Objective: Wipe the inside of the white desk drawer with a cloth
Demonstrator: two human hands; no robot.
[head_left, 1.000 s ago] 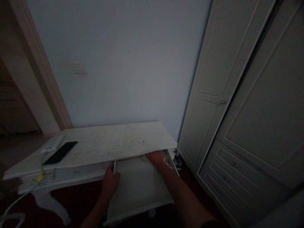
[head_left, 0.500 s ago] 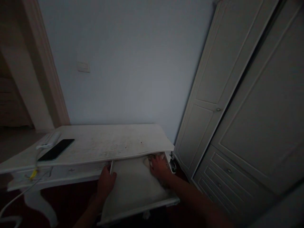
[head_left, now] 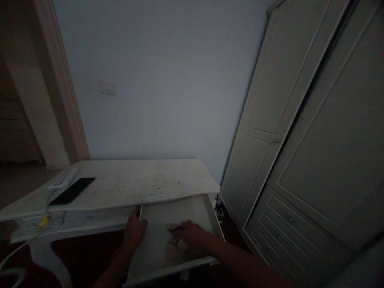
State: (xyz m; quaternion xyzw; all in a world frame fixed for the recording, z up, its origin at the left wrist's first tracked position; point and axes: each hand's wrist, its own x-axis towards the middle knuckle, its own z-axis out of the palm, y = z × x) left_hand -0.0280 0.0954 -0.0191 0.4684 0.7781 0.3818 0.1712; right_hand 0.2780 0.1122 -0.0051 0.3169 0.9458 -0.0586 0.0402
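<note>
A white drawer (head_left: 157, 214) is pulled out of the white desk (head_left: 144, 174). My left hand (head_left: 135, 230) is closed around the drawer's left side wall, close to the desk front. Inside the drawer, towards its front right, my right hand (head_left: 192, 235) presses on a pale, crumpled cloth (head_left: 174, 251) with darker patches. Its fingers are bent over the cloth, and part of the cloth is hidden beneath the palm. In the dim light the cloth's details are hard to make out.
A dark phone (head_left: 73, 191) and a white power strip (head_left: 63, 178) lie on the desk's left end. A white cable with a yellow tie (head_left: 44, 222) hangs at the front. To the right stands a tall wardrobe (head_left: 261, 160). Dark items (head_left: 219, 212) sit beside the desk.
My right hand has moved with the cloth from the drawer's back right corner towards its front and middle. My left hand keeps its hold on the side wall.
</note>
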